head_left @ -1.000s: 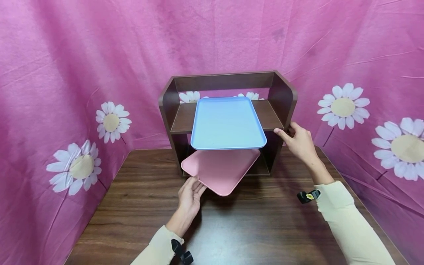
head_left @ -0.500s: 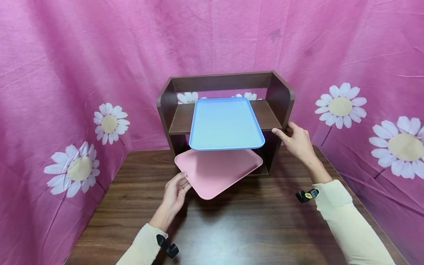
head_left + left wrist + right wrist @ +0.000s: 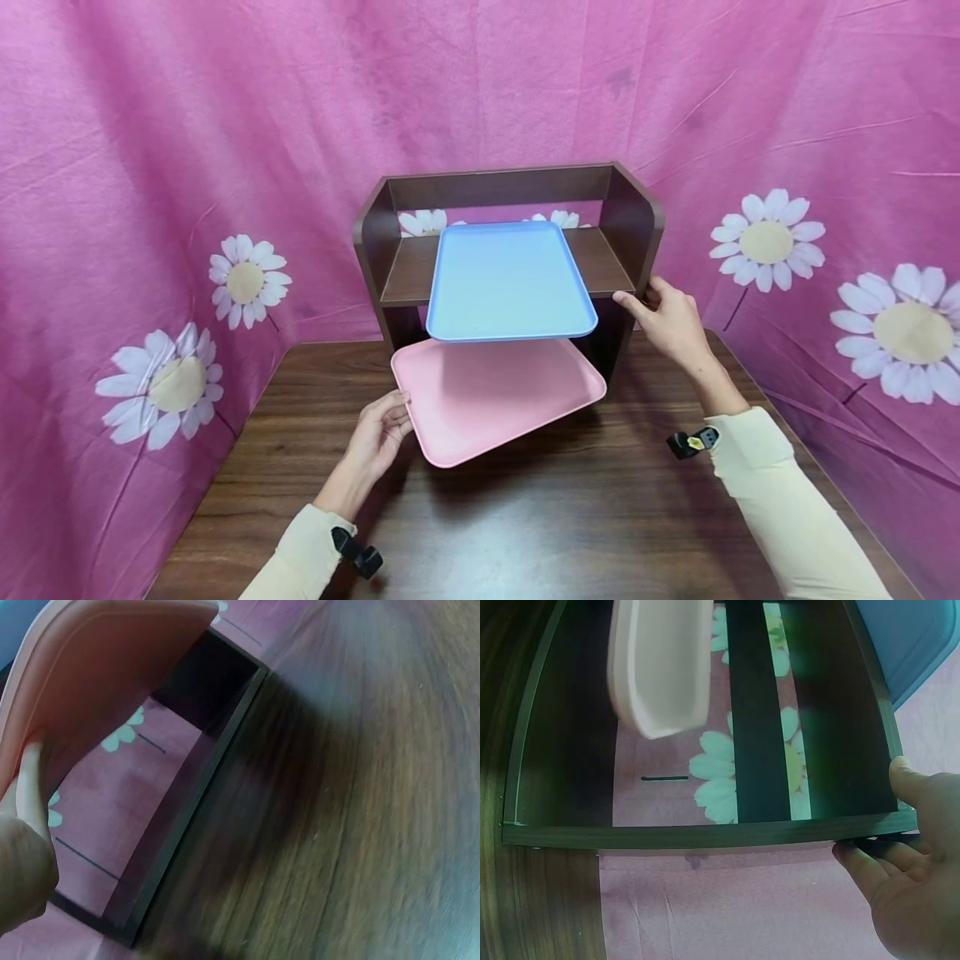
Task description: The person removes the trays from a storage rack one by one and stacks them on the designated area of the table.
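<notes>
Pink tray (image 3: 497, 398) nearest — left hand (image 3: 381, 433) pinches its corner, holding it tilted, half out from under the shelf. Right hand (image 3: 670, 321) clasps the dark wooden rack (image 3: 636, 218) at its side edge, apparently steadying it. Blue tray (image 3: 512, 280) rests on the upper shelf, overhanging.

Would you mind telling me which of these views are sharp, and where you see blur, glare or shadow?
Head view: sharp; the pink tray casts a shadow on the table, whose near part shows soft glare. Left wrist view: the tabletop is smeared with blur, the left hand soft at the frame edge. Right wrist view: mostly clear, though the pink tray looks washed out and slightly blurred; the shelf is dark.
</notes>
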Available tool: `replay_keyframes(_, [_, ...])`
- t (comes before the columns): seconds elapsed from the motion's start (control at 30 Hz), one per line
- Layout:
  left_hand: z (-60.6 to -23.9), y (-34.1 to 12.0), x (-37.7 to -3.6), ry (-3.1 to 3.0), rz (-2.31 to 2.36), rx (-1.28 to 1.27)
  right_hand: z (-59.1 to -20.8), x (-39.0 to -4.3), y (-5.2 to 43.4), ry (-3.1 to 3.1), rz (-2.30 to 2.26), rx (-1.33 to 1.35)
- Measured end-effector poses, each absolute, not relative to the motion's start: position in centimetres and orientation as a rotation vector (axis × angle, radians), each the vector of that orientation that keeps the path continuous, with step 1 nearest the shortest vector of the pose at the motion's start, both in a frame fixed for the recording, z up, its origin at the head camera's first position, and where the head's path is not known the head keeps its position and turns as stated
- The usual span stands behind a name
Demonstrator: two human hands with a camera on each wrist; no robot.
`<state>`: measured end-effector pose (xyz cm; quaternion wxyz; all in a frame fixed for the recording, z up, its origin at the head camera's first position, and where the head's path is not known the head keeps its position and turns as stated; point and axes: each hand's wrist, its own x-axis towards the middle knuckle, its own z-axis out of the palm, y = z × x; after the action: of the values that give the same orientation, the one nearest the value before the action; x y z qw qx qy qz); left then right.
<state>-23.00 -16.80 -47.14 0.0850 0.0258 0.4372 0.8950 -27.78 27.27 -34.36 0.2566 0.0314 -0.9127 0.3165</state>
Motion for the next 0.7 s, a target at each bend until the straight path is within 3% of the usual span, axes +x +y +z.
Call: replay_keyframes(0.7, [-46.9, -19.9, -23.3, 1.212, 2.502, 0.317, -34.2, -27.6, 27.2, -2.491, 0.87, 0.076])
